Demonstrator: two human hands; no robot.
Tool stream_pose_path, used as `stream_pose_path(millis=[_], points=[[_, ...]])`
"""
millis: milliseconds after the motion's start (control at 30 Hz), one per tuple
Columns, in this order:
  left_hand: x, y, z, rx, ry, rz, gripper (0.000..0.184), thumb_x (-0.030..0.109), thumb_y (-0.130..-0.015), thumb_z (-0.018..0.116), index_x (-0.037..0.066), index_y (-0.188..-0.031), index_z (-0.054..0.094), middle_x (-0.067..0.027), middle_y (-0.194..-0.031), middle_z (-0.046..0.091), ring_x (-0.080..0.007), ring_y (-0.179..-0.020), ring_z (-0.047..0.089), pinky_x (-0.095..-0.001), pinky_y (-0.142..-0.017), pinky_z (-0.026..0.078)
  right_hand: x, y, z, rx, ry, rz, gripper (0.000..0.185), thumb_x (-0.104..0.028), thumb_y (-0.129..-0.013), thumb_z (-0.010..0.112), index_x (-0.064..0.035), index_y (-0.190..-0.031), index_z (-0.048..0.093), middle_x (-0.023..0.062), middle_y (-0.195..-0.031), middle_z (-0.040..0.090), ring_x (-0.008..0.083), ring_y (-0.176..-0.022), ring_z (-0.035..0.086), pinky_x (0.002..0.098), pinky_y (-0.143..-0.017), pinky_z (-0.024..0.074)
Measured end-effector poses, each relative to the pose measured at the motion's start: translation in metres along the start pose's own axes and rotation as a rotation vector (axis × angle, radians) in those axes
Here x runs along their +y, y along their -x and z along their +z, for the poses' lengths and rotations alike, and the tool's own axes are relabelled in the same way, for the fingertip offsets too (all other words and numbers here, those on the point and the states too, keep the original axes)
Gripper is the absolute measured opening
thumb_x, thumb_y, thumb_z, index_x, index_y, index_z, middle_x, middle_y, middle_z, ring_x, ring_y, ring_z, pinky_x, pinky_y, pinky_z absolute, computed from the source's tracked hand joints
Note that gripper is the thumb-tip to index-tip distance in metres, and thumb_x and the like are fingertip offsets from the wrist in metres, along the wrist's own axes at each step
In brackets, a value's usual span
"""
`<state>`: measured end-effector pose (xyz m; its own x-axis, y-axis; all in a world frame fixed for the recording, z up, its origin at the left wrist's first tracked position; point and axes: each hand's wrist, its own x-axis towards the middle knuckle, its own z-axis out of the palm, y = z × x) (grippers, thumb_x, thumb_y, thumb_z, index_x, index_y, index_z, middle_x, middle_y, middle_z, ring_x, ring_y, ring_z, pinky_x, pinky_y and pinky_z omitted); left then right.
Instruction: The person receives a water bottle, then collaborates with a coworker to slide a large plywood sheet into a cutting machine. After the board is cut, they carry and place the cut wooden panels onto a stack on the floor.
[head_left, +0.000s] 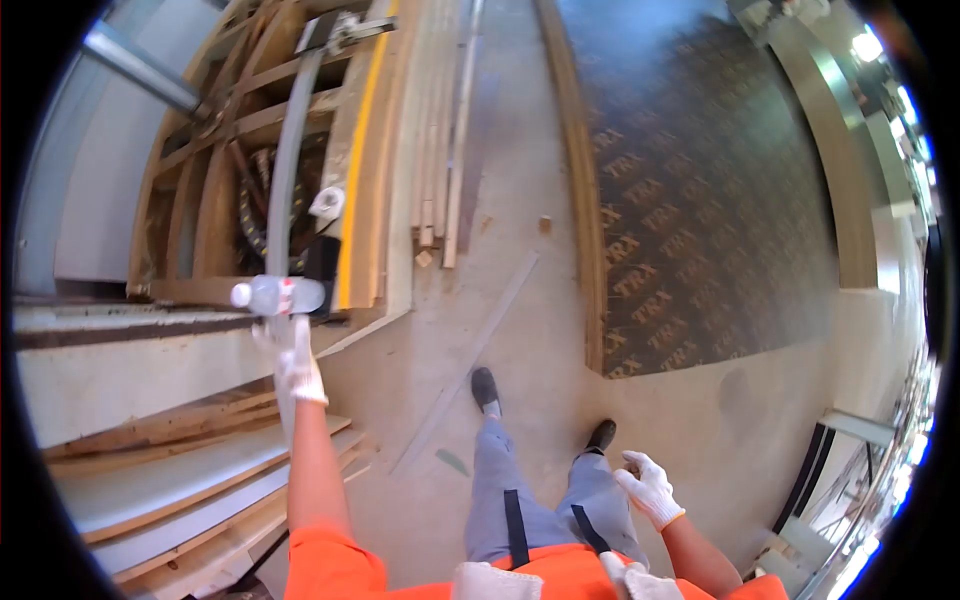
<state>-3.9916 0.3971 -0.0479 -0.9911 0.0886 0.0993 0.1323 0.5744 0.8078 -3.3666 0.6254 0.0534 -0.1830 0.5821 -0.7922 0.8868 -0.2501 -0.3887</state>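
My left hand [298,370], in a white work glove, is stretched forward at the left. Its fingers are smeared by motion, so their grip is unclear. Just beyond the fingertips a clear plastic water bottle [268,295] with a white cap and a red-marked label lies on its side. A long grey strip [290,170] runs away under the bottle and shows again beside my left wrist. My right hand [652,490], also gloved, hangs low beside my right leg. Its fingers are loosely curled and apart, with nothing clearly visible in them.
A wooden frame [205,200] with a yellow-edged board [362,170] stands at the left. Boards [180,480] are stacked below it. Wood strips [437,150] lie on the floor. A stack of dark printed panels [700,230] stands ahead right.
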Motion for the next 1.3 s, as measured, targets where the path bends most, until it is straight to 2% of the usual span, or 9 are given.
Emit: stream_pose_path(millis=[133,200,233,333,433,533,700,900,1300], points=[[-0.025,0.186,0.028,-0.182,-0.133,-0.333,0.104,0.041,-0.095,0.079,-0.002,-0.169,0.02,-0.0277,-0.166,0.04,-0.0375,-0.153,0.043,-0.043,-0.128,0.031,0.075,-0.011,-0.054,0.024,-0.066,0.186,0.064,-0.036,-0.092,0.076,-0.0004,-0.144,0.064,0.0141,-0.116,0.078,0.022,-0.102,0.076,0.0346,-0.097,0.0568],[-0.029,0.281,0.053,-0.704,-0.545,-0.455,0.091,0.045,-0.087,0.084,0.002,-0.157,0.046,-0.023,-0.142,0.063,-0.0355,-0.134,0.06,-0.0434,-0.116,0.045,0.125,-0.028,-0.078,0.026,-0.164,0.237,0.065,-0.038,-0.091,0.076,-0.0014,-0.144,0.064,0.0137,-0.116,0.079,0.022,-0.1,0.076,0.0339,-0.095,0.0568],[0.018,0.334,0.07,-0.808,-0.584,-0.455,0.078,0.044,-0.082,0.086,0.002,-0.141,0.057,-0.0237,-0.139,0.066,-0.0364,-0.133,0.063,-0.0436,-0.112,0.048,0.151,-0.04,-0.091,0.04,-0.187,0.268,0.065,-0.038,-0.091,0.076,-0.0013,-0.143,0.064,0.014,-0.116,0.079,0.022,-0.1,0.077,0.0341,-0.095,0.0569],[0.045,0.45,0.129,-1.084,-0.575,-0.29,0.087,0.048,-0.08,0.086,0.004,-0.148,0.054,-0.0238,-0.148,0.062,-0.0375,-0.139,0.059,-0.0439,-0.115,0.047,0.244,-0.105,-0.126,0.062,-0.201,0.267,0.062,-0.035,-0.092,0.076,0.0002,-0.142,0.065,0.0145,-0.114,0.078,0.021,-0.096,0.077,0.0342,-0.09,0.0588],[0.085,0.495,0.217,-1.087,-0.441,-0.352,0.1,0.053,-0.08,0.088,0.006,-0.158,0.047,-0.0228,-0.155,0.058,-0.0383,-0.144,0.055,-0.0446,-0.119,0.044,0.301,-0.185,-0.176,0.118,-0.085,0.214,0.055,-0.027,-0.097,0.076,0.0052,-0.139,0.064,0.0163,-0.107,0.078,0.0214,-0.086,0.078,0.0354,-0.077,0.0627],[0.063,0.522,0.32,-1.002,-0.503,-0.219,0.105,0.051,-0.083,0.088,0.003,-0.164,0.039,-0.0243,-0.159,0.053,-0.0373,-0.148,0.051,-0.044,-0.122,0.041,0.406,-0.291,-0.208,0.23,-0.506,0.252,0.049,-0.022,-0.101,0.072,0.0064,-0.139,0.061,0.0116,-0.09,0.073,0.0196,-0.072,0.069,0.0353,-0.066,0.0591],[0.018,0.497,0.476,-0.694,-0.519,-0.183,0.104,0.054,-0.084,0.088,-0.001,-0.16,0.042,-0.0252,-0.156,0.055,-0.0366,-0.144,0.055,-0.0442,-0.121,0.042,0.456,-0.398,-0.272,0.345,-1.093,0.35,0.052,-0.034,-0.103,0.072,-0.0031,-0.143,0.061,0.0108,-0.116,0.069,0.0244,-0.094,0.069,0.0395,-0.083,0.0575],[0.014,0.446,0.45,-0.823,-0.715,-0.357,0.1,0.072,-0.091,0.072,-0.007,-0.15,0.055,-0.0239,-0.148,0.063,-0.0382,-0.137,0.06,-0.0454,-0.116,0.045,0.503,-0.469,-0.285,0.355,-1.892,0.184,0.054,-0.047,-0.101,0.073,-0.0091,-0.139,0.067,0.0097,-0.144,0.068,0.0329,-0.13,0.063,0.0538,-0.119,0.0433],[0.128,0.467,0.389,-0.665,-0.98,-0.267,0.081,0.068,-0.094,0.069,-0.005,-0.128,0.069,-0.0284,-0.129,0.072,-0.0476,-0.125,0.065,-0.0508,-0.108,0.049,0.505,-0.486,-0.315,0.096,-1.889,0.205,0.062,-0.056,-0.107,0.058,-0.0139,-0.152,0.058,0.0088,-0.157,0.059,0.0369,-0.144,0.051,0.0679,-0.124,0.0307]])
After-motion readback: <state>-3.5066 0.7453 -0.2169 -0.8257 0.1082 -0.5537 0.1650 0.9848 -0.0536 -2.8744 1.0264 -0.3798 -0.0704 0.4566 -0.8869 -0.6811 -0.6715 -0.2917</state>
